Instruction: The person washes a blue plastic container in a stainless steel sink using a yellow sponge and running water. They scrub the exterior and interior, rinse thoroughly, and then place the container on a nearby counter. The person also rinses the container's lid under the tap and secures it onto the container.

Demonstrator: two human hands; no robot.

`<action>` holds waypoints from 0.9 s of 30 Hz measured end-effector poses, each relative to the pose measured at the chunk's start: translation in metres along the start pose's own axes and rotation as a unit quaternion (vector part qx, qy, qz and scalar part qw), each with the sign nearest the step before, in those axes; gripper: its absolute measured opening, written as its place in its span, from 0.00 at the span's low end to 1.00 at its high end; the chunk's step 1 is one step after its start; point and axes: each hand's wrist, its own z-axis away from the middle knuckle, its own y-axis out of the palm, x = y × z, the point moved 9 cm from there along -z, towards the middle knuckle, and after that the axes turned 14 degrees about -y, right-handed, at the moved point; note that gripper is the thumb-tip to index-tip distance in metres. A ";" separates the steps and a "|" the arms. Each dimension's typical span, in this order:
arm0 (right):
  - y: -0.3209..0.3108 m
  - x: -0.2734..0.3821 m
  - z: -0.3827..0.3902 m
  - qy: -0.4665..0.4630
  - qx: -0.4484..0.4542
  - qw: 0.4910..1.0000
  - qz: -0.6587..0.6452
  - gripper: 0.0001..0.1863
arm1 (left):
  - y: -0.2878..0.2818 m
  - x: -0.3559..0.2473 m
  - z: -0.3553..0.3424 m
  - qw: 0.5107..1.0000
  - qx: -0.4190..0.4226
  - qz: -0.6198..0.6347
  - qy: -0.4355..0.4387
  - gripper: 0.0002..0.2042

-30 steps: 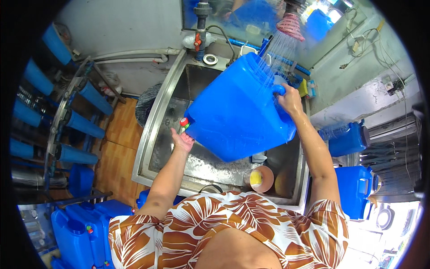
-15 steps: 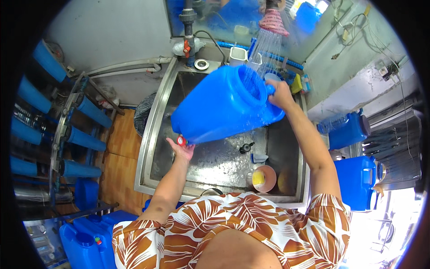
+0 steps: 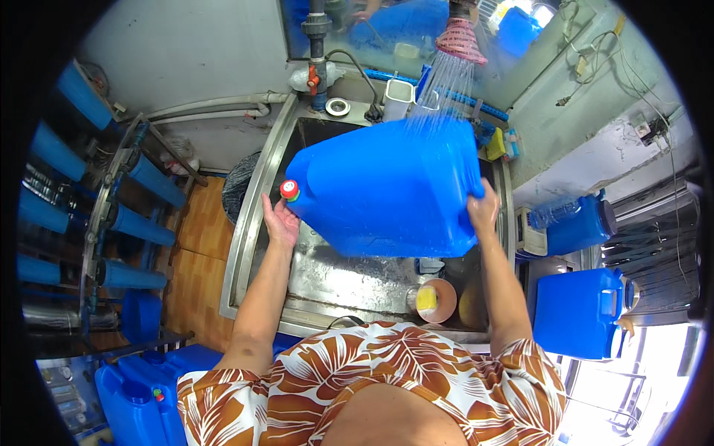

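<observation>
A large blue plastic water jug (image 3: 379, 189) lies tilted on its side between my hands above the steel sink (image 3: 245, 253). My left hand (image 3: 281, 223) supports the left end from below, palm up and thumb stretched out, beside the red-capped spigot (image 3: 289, 190). At the other end my right hand (image 3: 485, 209) grips the jug near its handle, its fingertips partly hidden. Water pours onto the jug's upper side from a spout wrapped in pink patterned cloth (image 3: 461, 43). The jug's mouth is out of sight.
A pink tub (image 3: 445, 301) with something yellow in it sits in the sink's near right. A yellow sponge (image 3: 496, 143) and a white container (image 3: 399, 95) line the back ledge. More blue jugs stand at right (image 3: 573, 305) and lower left (image 3: 134, 394). Blue filter housings (image 3: 134, 275) line the left.
The jug has rolled and swung round, so its mouth no longer faces the falling water. My right hand has come down and toward me; my left has risen with the spigot end.
</observation>
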 end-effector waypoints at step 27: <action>0.082 -0.031 0.241 0.420 0.274 0.821 -0.273 0.28 | 0.272 -0.033 0.017 0.790 0.295 -0.535 -0.059 0.32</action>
